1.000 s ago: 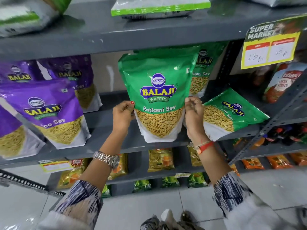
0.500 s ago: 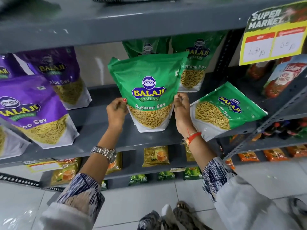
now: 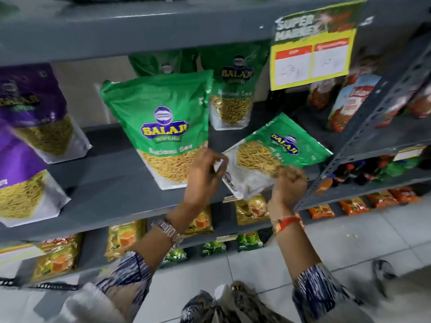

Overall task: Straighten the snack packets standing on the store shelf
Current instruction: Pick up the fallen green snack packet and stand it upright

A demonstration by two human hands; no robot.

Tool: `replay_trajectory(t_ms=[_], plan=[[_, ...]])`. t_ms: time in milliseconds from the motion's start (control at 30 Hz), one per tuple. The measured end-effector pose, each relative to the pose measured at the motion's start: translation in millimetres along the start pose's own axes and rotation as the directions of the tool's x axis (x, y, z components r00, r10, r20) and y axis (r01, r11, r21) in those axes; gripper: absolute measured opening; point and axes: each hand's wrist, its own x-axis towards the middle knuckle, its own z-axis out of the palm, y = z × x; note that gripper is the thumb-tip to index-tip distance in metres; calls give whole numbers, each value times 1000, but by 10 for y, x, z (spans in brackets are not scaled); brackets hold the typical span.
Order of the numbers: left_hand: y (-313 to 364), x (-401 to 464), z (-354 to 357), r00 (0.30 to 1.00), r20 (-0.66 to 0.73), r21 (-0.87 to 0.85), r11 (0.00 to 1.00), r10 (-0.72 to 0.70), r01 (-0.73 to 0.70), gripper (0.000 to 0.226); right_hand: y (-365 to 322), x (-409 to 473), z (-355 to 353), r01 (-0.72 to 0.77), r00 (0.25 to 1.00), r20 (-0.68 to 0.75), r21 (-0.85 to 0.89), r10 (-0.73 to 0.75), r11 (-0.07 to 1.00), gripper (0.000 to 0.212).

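A large green Ratlami Sev packet (image 3: 163, 122) stands upright on the grey shelf (image 3: 112, 183), free of my hands. To its right a smaller green packet (image 3: 279, 155) lies tipped over, its white bottom toward me. My left hand (image 3: 205, 173) pinches the near-left corner of that fallen packet. My right hand (image 3: 289, 183) grips its bottom edge on the right. Another green packet (image 3: 233, 94) stands behind, further back on the shelf.
Purple Aloo Sev packets (image 3: 35, 127) stand at the left of the same shelf. A yellow price sign (image 3: 312, 57) hangs from the shelf above. A slanted perforated upright (image 3: 363, 136) bounds the right side, with red tomato packets (image 3: 354, 101) beyond. Small packets fill lower shelves.
Both hands have let go of the large upright green packet and moved right onto the fallen green packet. The view has shifted and blurred slightly.
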Motion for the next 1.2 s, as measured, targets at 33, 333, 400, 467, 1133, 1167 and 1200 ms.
replay_trajectory(t_ms=[33,333,400,467,1133,1167,1200], plan=[[59,106,148,993,118,33,999,27,-31,8,20,92,-79,-61,998,-23,-9,61,998,15],[-40,1121,894,720,499,313,875,-482,369,15,227,280,-363,-340,926,166,-17,338,940,14],[-130,1186,917,661,559,281,864,-502,419,21,166,338,-367,-332,923,200,-13,328,943,13],[-202,1222,910,628,582,239,847,-516,475,25,138,432,-378,-339,913,228,-32,337,940,25],[370,305,200,770,204,-352,689,-604,634,38,-611,511,-615,-163,906,371,-144,206,976,25],[439,262,113,783,199,-376,692,-590,617,37,-685,440,-647,-153,894,403,-132,194,979,25],[489,220,38,793,190,-389,697,-579,602,35,-741,377,-678,-146,885,428,-118,183,982,24]])
